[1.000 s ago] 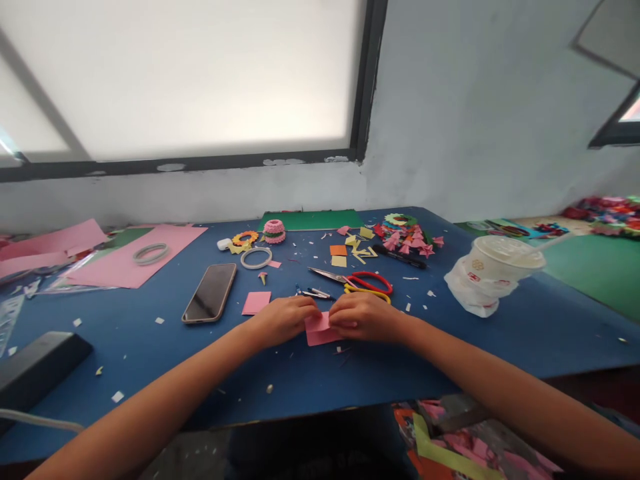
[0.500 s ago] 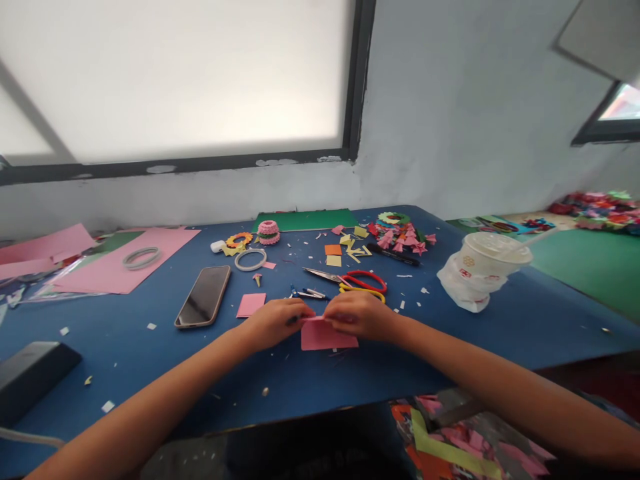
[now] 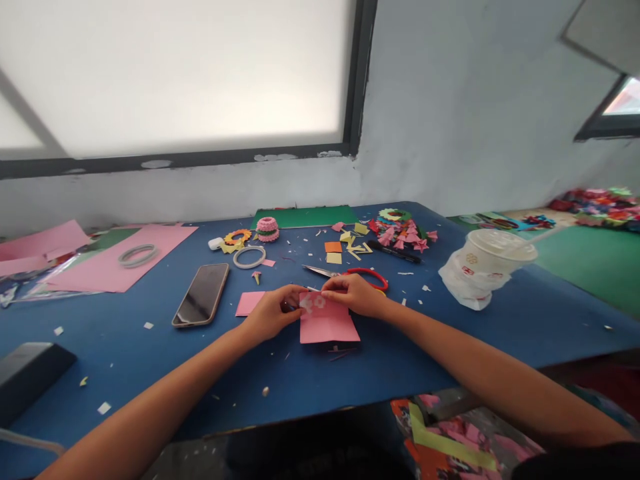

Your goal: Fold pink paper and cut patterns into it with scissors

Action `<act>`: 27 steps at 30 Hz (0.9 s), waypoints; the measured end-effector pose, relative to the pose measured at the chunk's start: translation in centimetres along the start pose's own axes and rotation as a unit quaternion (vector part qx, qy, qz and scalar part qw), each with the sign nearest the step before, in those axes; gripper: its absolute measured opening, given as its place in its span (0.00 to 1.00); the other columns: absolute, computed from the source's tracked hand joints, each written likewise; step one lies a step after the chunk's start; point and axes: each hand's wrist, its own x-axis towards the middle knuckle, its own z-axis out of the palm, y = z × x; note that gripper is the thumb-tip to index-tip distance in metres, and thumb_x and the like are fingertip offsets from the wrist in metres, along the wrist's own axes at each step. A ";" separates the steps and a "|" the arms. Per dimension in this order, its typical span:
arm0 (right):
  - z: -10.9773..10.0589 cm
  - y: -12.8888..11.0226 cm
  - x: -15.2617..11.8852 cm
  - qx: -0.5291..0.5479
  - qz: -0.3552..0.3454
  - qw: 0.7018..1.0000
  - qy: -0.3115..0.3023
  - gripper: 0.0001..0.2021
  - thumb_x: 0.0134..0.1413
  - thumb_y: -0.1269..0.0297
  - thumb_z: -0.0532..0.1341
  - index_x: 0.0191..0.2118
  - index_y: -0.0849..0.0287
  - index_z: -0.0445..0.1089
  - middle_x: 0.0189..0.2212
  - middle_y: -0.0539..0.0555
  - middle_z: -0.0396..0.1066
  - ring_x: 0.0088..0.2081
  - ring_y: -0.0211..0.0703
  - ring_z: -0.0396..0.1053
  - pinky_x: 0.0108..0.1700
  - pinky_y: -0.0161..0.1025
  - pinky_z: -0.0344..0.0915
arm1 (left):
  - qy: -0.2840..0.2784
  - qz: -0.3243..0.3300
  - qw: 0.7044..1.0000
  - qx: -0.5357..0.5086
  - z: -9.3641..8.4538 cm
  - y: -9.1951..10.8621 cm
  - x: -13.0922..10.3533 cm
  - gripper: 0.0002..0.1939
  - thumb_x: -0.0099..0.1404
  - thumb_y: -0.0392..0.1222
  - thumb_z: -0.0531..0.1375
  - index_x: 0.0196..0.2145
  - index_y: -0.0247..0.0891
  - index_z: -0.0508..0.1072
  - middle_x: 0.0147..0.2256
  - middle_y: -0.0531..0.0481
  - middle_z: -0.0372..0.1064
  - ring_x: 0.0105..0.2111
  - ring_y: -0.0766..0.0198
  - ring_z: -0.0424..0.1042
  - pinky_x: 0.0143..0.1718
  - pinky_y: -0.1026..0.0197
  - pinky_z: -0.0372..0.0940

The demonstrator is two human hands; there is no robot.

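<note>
A folded pink paper card [image 3: 327, 328] stands partly unfolded in front of me, its upper flap showing pale flower-shaped marks. My left hand [image 3: 274, 311] pinches the flap's left edge between thumb and fingers. At the top edge, my right hand [image 3: 356, 295] grips the same flap with its fingers closed. Just behind the hands lie scissors [image 3: 367, 275] with red and yellow handles, partly hidden by my right hand. A small pink paper square [image 3: 249, 303] rests beside my left hand. Thin dark strips lie by the card's lower right.
A phone [image 3: 202, 295] lies to the left, near large pink sheets [image 3: 150, 250] and a tape roll [image 3: 250, 257]. A lidded cup [image 3: 490, 260] in a plastic bag stands right. Folded paper pieces [image 3: 400, 230], a black marker [image 3: 395, 252] and a green mat [image 3: 305, 217] are further back.
The pink card's upper flap has been lifted open, so its pale flower marks now show. Both hands have risen slightly with it, and my left hand has shifted to the flap's side.
</note>
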 end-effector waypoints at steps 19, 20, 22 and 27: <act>0.1 0.0 -0.2 -0.018 -0.040 0.999 0.012 0.09 0.52 0.64 0.57 0.34 0.62 0.72 0.28 0.52 0.73 0.30 0.38 0.69 0.32 0.32 0.62 | 0.004 0.009 0.999 0.032 0.2 -0.3 -0.2 0.20 0.53 0.39 0.59 0.46 0.37 0.66 0.25 0.56 0.64 0.24 0.69 0.66 0.29 0.65 0.65; 0.1 0.0 -0.2 -0.017 -0.040 0.999 0.012 0.09 0.52 0.64 0.57 0.34 0.62 0.72 0.28 0.52 0.73 0.30 0.38 0.69 0.32 0.32 0.62 | 0.003 0.009 0.999 0.031 0.2 -0.3 -0.2 0.21 0.53 0.39 0.59 0.46 0.37 0.66 0.25 0.56 0.64 0.24 0.69 0.66 0.28 0.65 0.65; 0.1 0.0 -0.2 -0.015 -0.040 0.999 0.013 0.09 0.52 0.64 0.57 0.34 0.62 0.72 0.28 0.52 0.73 0.30 0.38 0.69 0.32 0.32 0.61 | 0.003 0.009 0.999 0.031 0.2 -0.3 -0.2 0.21 0.53 0.39 0.59 0.46 0.37 0.66 0.24 0.57 0.63 0.24 0.69 0.66 0.28 0.65 0.64; 0.1 -0.1 -0.2 -0.010 -0.037 0.999 0.011 0.09 0.52 0.64 0.57 0.34 0.62 0.72 0.28 0.52 0.73 0.30 0.37 0.69 0.32 0.32 0.62 | 0.018 0.017 0.999 0.028 0.3 -0.5 -0.1 0.19 0.56 0.42 0.58 0.45 0.36 0.67 0.25 0.55 0.64 0.24 0.69 0.65 0.27 0.65 0.63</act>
